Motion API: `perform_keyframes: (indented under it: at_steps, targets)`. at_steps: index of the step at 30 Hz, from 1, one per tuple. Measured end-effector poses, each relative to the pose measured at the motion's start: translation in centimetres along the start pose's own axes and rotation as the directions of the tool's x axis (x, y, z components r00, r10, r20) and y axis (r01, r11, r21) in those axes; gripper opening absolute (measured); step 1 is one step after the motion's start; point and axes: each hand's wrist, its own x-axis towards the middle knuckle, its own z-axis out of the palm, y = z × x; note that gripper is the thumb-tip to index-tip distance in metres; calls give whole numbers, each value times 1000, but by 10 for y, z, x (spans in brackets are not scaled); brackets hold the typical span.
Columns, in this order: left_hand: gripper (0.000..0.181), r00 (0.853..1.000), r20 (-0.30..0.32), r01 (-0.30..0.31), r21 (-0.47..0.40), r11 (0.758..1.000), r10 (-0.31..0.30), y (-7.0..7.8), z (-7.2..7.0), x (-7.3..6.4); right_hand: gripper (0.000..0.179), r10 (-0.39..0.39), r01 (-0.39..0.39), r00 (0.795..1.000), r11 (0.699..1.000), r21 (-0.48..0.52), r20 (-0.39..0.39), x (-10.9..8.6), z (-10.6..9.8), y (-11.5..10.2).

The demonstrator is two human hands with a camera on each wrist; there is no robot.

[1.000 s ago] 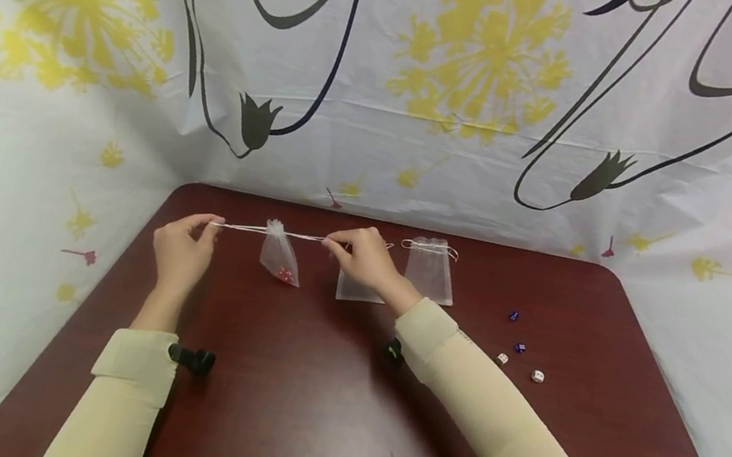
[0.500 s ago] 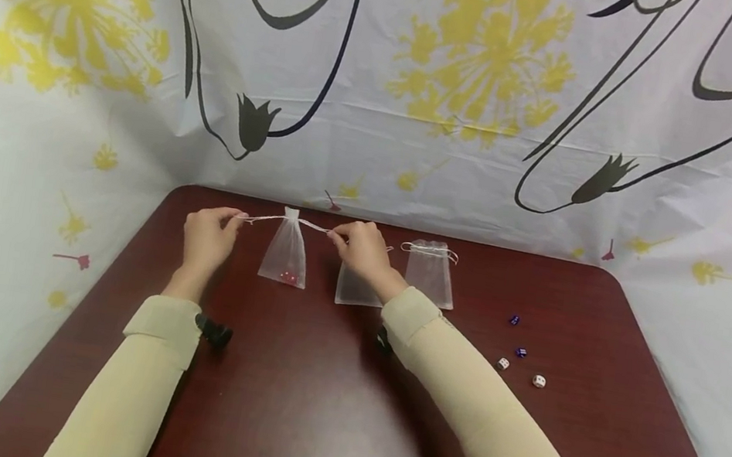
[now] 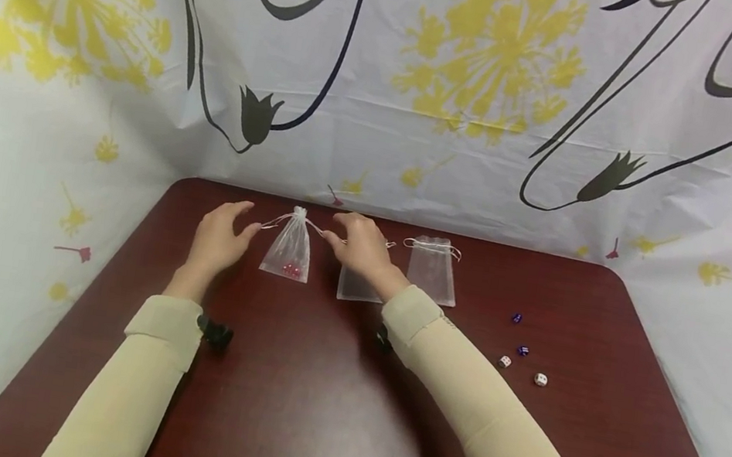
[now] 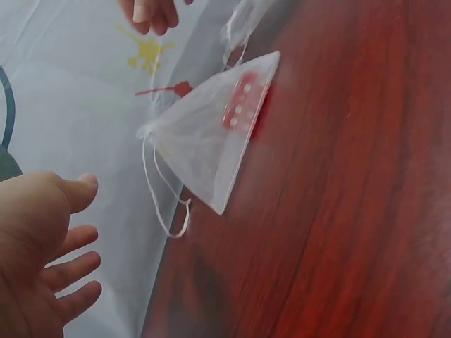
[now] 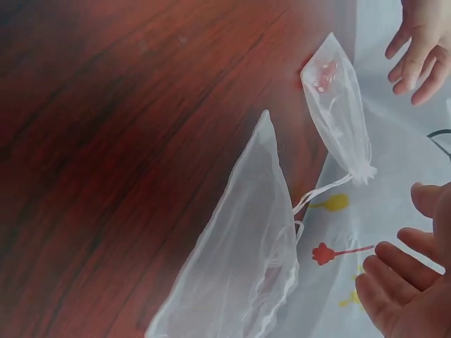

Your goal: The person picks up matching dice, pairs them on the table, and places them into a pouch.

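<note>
A sheer white drawstring bag [image 3: 288, 247] lies on the table with its neck gathered and red dice [image 4: 242, 103] showing inside. Its white drawstrings [image 4: 156, 184] spread out to both sides of the neck. To the bag's left, my left hand [image 3: 215, 240] has thumb and fingers apart, holding nothing; in the left wrist view the loose string loop hangs clear of it. My right hand [image 3: 363, 245] is on the other side, fingers relaxed and parted from the string in the right wrist view. It partly covers a second sheer bag [image 5: 236, 239].
A third flat sheer bag [image 3: 431, 273] lies right of the second. Farther right are blue dice [image 3: 523, 350] and white dice [image 3: 541, 379]. The dark red table [image 3: 316, 385] meets a patterned cloth [image 3: 364, 142] at the back and sides.
My hands pulled the drawstrings taut, and the bag's neck gathered tighter. The bag came down flat on the table; both hands then moved inward and let go of the strings.
</note>
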Motion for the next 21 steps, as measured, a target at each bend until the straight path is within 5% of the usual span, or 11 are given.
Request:
perform_keyframes:
  at_steps: [7, 12, 16, 21]
  targets:
    - [44, 995, 22, -100, 10, 995, 100, 22, 6, -13, 46, -70, 69, 997, 994, -80, -13, -17, -7, -2]
    - [45, 973, 61, -226, 43, 973, 224, 48, 9, -27, 45, -160, 145, 984, 974, -177, -75, -33, -13, -6]
    - [46, 949, 57, -315, 124, 941, 310, 67, 14, -37, 53, -144, 118, 986, 959, -258, -85, -49, -21, -8]
    - [47, 940, 49, -340, 174, 924, 336, 84, 20, -53, 59, -96, 64, 990, 960, -273, -105, -74, -30, -6]
